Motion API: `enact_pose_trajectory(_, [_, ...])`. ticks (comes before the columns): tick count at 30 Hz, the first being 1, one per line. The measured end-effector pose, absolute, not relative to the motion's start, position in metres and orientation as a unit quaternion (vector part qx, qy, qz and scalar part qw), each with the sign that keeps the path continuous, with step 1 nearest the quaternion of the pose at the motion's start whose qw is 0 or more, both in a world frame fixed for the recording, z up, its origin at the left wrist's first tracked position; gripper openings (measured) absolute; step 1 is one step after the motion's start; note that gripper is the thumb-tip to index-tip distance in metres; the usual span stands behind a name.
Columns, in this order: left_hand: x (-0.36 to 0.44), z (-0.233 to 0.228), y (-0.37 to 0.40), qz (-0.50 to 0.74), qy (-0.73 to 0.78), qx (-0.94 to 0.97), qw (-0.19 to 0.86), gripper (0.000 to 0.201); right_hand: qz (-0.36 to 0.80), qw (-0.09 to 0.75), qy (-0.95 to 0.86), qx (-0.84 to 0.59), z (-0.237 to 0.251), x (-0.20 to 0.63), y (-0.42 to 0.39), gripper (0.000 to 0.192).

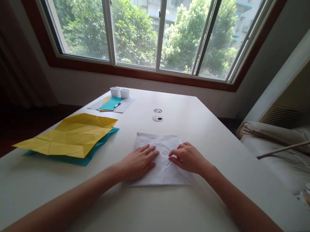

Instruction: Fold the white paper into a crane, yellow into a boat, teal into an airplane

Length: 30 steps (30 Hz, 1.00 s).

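White sheet (pixel 161 161): lying flat on the table (pixel 179 216), near the front edge and in front of the person; thin, creased paper, roughly square, its fold lines showing as faint ridges.
Left hand (pixel 138 163): resting open, palm down, fingers spread on the sheet's left part; it is pinning the paper so it is not sliding on the smooth top.
Right hand (pixel 188 158): sitting on the sheet's right part with fingers curled, tips pinching or pressing at a crease near the middle; whether it is gripping a flap I cannot tell.
Yellow sheet (pixel 75 136): lying well to the left, apart from the hands; already creased into a grid, slightly buckled.
Teal sheet (pixel 87 157): lying under the yellow one, only its edges showing.
Table: white, matte, hard and flat, giving a firm base for pressing folds.
Far stack (pixel 112 103): paper, a pen and two small white boxes, sitting near the window (pixel 159 21).
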State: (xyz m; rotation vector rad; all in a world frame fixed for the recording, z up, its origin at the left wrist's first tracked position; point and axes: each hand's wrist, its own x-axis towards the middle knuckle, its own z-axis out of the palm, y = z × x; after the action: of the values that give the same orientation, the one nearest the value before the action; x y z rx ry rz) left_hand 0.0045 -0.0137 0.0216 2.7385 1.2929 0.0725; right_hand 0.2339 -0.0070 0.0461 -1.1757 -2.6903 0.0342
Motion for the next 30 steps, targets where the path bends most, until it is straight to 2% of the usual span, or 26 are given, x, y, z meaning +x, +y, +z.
enact_pose_trajectory(4, [0.011, 0.014, -0.022, 0.014, 0.445, 0.893, 0.070, 0.059, 0.026, 0.106, -0.912, -0.396, 0.028, 0.220, -0.010, 0.051])
enact_pose_trajectory(6, [0.012, 0.012, -0.023, 0.002, 0.473, 0.878, 0.069, 0.065, 0.059, 0.078, -0.908, -0.407, 0.017, 0.218, -0.010, 0.064])
enact_pose_trajectory(9, [0.011, 0.010, -0.021, -0.009, 0.500, 0.864, 0.062, 0.071, 0.102, 0.037, -0.896, -0.430, 0.009, 0.218, -0.010, 0.073])
enact_pose_trajectory(16, [-0.008, 0.016, -0.012, -0.041, 0.502, 0.860, 0.082, 0.084, 0.160, -0.020, -0.875, -0.457, 0.016, 0.240, -0.001, 0.089])
enact_pose_trajectory(21, [-0.037, 0.029, 0.000, -0.121, 0.461, 0.870, 0.125, 0.110, 0.215, -0.085, -0.864, -0.447, 0.021, 0.266, 0.007, 0.116])
enact_pose_trajectory(24, [-0.047, 0.031, 0.004, -0.146, 0.454, 0.868, 0.141, 0.119, 0.241, -0.119, -0.861, -0.433, 0.022, 0.269, 0.007, 0.129])
enact_pose_trajectory(27, [-0.050, 0.030, 0.005, -0.142, 0.453, 0.869, 0.140, 0.121, 0.251, -0.120, -0.857, -0.435, 0.023, 0.268, 0.006, 0.133])
enact_pose_trajectory(30, [-0.051, 0.031, 0.006, -0.122, 0.454, 0.872, 0.137, 0.116, 0.257, -0.040, -0.874, -0.412, 0.025, 0.271, 0.008, 0.117])
